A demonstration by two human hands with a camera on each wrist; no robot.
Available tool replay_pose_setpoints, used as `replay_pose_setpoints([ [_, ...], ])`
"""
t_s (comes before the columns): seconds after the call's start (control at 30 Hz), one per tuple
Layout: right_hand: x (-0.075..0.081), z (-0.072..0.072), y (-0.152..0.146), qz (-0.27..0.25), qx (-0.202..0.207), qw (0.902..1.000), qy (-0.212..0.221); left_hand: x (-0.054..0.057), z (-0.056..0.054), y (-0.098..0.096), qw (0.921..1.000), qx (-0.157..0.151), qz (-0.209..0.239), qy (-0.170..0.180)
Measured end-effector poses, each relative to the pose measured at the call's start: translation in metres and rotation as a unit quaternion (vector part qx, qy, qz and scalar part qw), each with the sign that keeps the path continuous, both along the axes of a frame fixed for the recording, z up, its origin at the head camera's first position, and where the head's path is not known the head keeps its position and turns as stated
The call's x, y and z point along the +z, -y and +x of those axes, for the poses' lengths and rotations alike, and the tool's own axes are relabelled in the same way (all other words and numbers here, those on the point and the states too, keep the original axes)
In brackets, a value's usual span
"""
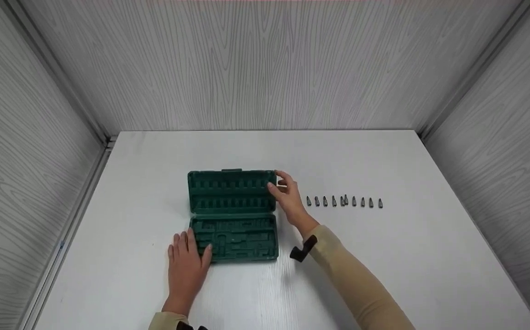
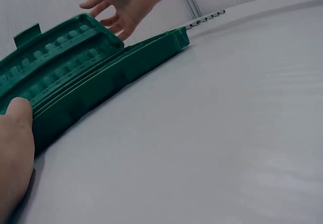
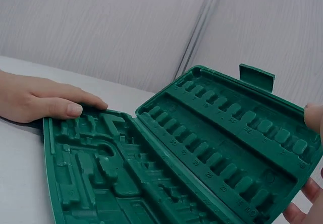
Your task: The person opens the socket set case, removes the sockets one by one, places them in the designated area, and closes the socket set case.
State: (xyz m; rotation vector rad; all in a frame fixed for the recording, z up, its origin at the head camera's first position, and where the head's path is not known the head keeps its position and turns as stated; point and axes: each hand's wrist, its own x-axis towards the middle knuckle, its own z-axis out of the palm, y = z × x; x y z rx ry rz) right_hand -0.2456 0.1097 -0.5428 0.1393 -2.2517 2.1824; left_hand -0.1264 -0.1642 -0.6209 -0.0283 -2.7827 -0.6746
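A green plastic tool case [image 1: 245, 261] lies unfolded on the table, its moulded base towards me and its lid [image 3: 222, 133] tilted up at the back. The lid has two rows of numbered slots with nothing in them. My left hand [image 1: 185, 266] rests on the left end of the base, fingers straight, thumb over the rim. With my right hand [image 1: 291, 199] I hold the lid's right edge, the thumb on its inner face and the fingers behind. To the right of that hand stands a row of small dark metal bits [image 1: 354, 201] with narrow tips.
The white table [image 1: 122, 220] is enclosed by grey wood-grained panels [image 1: 265, 64] at the back and both sides. A latch tab [image 3: 256, 77] projects from the lid's outer edge. One bit sits slightly out of line, close against its neighbour.
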Motion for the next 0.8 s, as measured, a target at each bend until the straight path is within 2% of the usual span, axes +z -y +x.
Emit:
replay_pose_setpoints([
  [0.13,0.007,0.006,0.001,-0.024,0.005,0.9993,-0.030,0.000,-0.001,-0.001,1.0000,0.000,0.000,-0.003],
  [0.37,0.042,0.038,0.006,-0.027,0.040,0.9937,-0.101,0.006,-0.004,0.000,0.9999,-0.007,0.004,-0.013],
  [0.53,0.038,0.050,0.002,-0.027,0.076,0.9876,-0.134,0.007,-0.004,-0.001,0.9994,-0.018,0.027,-0.015],
  [0.67,0.032,0.060,0.001,0.000,0.106,0.9840,-0.143,0.010,0.001,0.006,0.9949,-0.024,0.095,-0.021],
  [0.8,0.023,0.069,-0.001,0.015,0.137,0.9727,-0.186,0.020,0.006,0.015,0.9862,-0.020,0.153,-0.060],
])
